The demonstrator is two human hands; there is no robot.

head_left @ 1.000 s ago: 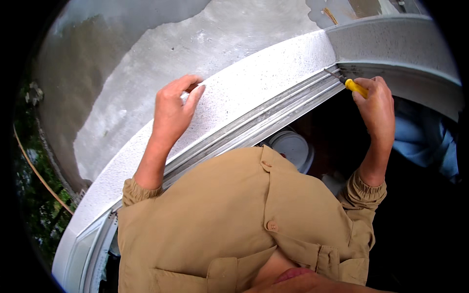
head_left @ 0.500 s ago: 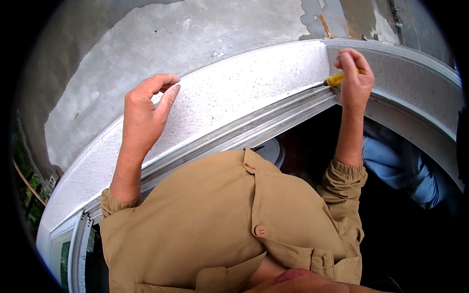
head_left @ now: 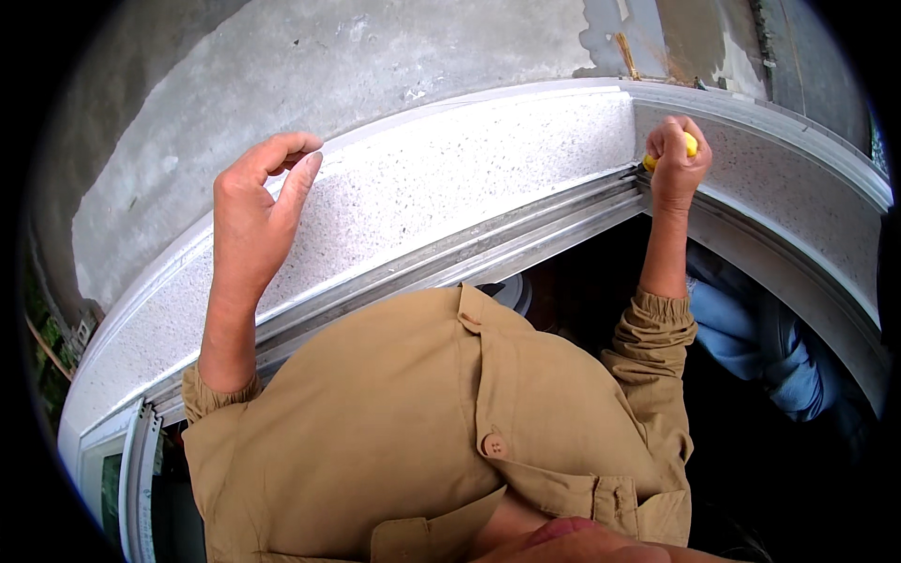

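Observation:
My right hand [head_left: 678,164] is closed around a yellow-handled tool [head_left: 691,144] at the inner corner of a window frame. The tool's working end is hidden, so its exact kind cannot be made out. Its lower end points to the end of the grey metal sill track [head_left: 526,220]. Over the speckled white sill [head_left: 394,197], my left hand [head_left: 258,211] hovers with fingers half curled. A small gap separates its thumb from the forefinger, and nothing shows between them.
Beyond the sill lies a patchy grey concrete surface [head_left: 375,56]. A sliding window sash [head_left: 141,479] stands at the lower left. Blue jeans [head_left: 751,319] show below the right side of the frame. A small straw-coloured bundle [head_left: 627,54] lies past the corner.
My right hand has lowered slightly and turned, bringing the yellow handle more upright with its dark tip out of sight. My left hand has shifted a little to the left in view.

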